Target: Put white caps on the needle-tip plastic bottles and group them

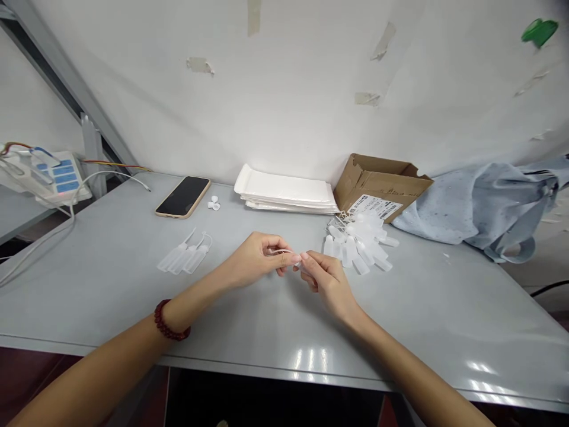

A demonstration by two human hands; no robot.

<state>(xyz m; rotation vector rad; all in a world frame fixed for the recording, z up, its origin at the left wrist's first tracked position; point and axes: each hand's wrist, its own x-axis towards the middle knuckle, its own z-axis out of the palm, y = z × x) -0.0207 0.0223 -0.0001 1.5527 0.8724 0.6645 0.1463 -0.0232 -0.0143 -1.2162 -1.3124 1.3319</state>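
My left hand (pixel 267 259) and my right hand (pixel 326 279) meet above the middle of the grey table, fingertips nearly touching. Both are closed in a pinch. A thin white strap (pixel 281 251) runs along the left fingers toward the point where both thumbs press. Whatever it joins is mostly covered by the fingers. Left of my hands, several flat translucent plastic pieces (pixel 184 258) with thin looped tails lie side by side. Just beyond my right hand is a loose heap of similar translucent pieces (pixel 362 242).
At the back stand a stack of white padded envelopes (pixel 287 188) and an open cardboard box (pixel 377 184). A phone (pixel 184 197) and small white caps (pixel 214 203) lie at the back left. Blue-grey cloth (pixel 471 201) covers the right rear. A white cable (pixel 73 207) crosses the left edge.
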